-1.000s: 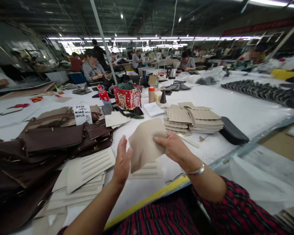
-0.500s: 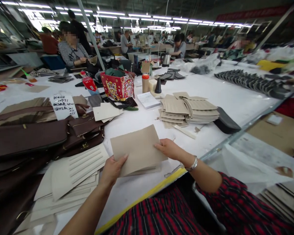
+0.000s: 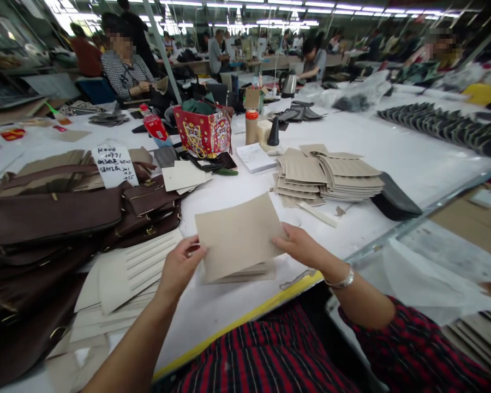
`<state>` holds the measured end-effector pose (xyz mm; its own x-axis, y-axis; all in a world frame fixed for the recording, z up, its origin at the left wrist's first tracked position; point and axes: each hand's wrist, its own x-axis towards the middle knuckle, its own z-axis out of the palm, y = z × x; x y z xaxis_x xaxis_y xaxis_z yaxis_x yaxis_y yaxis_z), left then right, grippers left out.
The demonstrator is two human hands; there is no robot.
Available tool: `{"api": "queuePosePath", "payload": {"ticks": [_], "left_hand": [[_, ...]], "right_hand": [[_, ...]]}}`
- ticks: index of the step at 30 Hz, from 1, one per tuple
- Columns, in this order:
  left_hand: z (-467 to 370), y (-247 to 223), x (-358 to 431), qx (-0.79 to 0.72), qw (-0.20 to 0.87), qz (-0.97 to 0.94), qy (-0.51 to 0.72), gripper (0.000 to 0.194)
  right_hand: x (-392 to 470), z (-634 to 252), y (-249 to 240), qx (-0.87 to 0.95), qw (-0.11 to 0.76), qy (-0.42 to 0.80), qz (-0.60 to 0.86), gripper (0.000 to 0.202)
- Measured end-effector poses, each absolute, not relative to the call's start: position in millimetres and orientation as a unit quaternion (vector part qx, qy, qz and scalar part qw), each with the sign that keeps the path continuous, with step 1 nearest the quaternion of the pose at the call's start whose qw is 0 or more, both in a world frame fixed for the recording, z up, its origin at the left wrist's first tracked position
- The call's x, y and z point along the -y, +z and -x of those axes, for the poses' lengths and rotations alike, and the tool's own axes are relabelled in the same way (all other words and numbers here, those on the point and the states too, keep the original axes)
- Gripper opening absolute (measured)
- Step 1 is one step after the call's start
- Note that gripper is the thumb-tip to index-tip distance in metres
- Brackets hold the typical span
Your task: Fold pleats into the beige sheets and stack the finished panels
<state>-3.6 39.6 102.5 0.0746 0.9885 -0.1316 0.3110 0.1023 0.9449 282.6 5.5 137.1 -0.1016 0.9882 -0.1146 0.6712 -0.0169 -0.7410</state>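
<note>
A flat beige cardboard sheet (image 3: 239,234) is held between my two hands, over the table's front edge. At its left edge, my left hand (image 3: 180,267) is closed, thumb and fingers pinching the side. My right hand (image 3: 303,246) grips the opposite edge with the thumb on top; the fingers beneath are hidden. More beige sheets (image 3: 258,271) show under the lower edge of the held one. Left of my left hand lies a spread of pale card pieces (image 3: 118,273), some with raised strips.
Dark brown leather bags (image 3: 61,213) cover the table's left side, with a handwritten label (image 3: 114,164) on them. Beyond my hands are stacked beige pieces (image 3: 347,174), a black curved piece (image 3: 396,199), a notepad (image 3: 255,158) and a red patterned box (image 3: 202,131). Co-workers sit farther back.
My left thumb has slid off the sheet's face to its left edge. The sheet tilts a little differently, and more of the sheets below show. The view has shifted slightly.
</note>
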Motion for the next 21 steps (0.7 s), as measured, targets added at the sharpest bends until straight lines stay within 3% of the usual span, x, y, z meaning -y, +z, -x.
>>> {"api": "queuePosePath", "payload": {"ticks": [2, 4, 7, 10, 13, 17, 19, 21], "left_hand": [[4.1, 130.6, -38.9, -0.572, 0.318, -0.608, 0.449, 0.075], [-3.6, 165.3, -40.0, -0.525, 0.268, -0.644, 0.488, 0.079], [-23.1, 215.5, -49.9, -0.475, 0.367, -0.684, 0.414, 0.047], [-30.6, 240.8, -64.3, -0.477, 0.446, -0.694, 0.304, 0.026], [-21.2, 226.9, -69.3, -0.457, 0.502, -0.651, 0.339, 0.033], [-11.4, 165.9, -56.4, -0.474, 0.554, -0.56, 0.394, 0.047], [-12.0, 133.5, -47.1, -0.503, 0.563, -0.541, 0.37, 0.048], [-13.2, 108.3, -39.3, -0.533, 0.55, -0.545, 0.342, 0.046]], "right_hand": [[-10.4, -276.2, 175.5, 0.714, 0.218, 0.275, 0.606, 0.022], [-18.8, -264.2, 216.2, 0.767, 0.159, 0.274, 0.558, 0.011], [-34.0, -245.3, 265.6, 0.793, 0.141, 0.346, 0.482, 0.004], [-42.4, -244.9, 282.3, 0.731, 0.263, 0.444, 0.447, 0.02], [-35.5, -263.0, 250.1, 0.598, 0.381, 0.545, 0.448, 0.047], [-1.5, -275.1, 155.5, 0.434, 0.384, 0.715, 0.392, 0.091], [17.6, -270.5, 115.7, 0.385, 0.381, 0.766, 0.346, 0.097], [29.5, -264.5, 93.2, 0.367, 0.377, 0.779, 0.341, 0.085]]}}
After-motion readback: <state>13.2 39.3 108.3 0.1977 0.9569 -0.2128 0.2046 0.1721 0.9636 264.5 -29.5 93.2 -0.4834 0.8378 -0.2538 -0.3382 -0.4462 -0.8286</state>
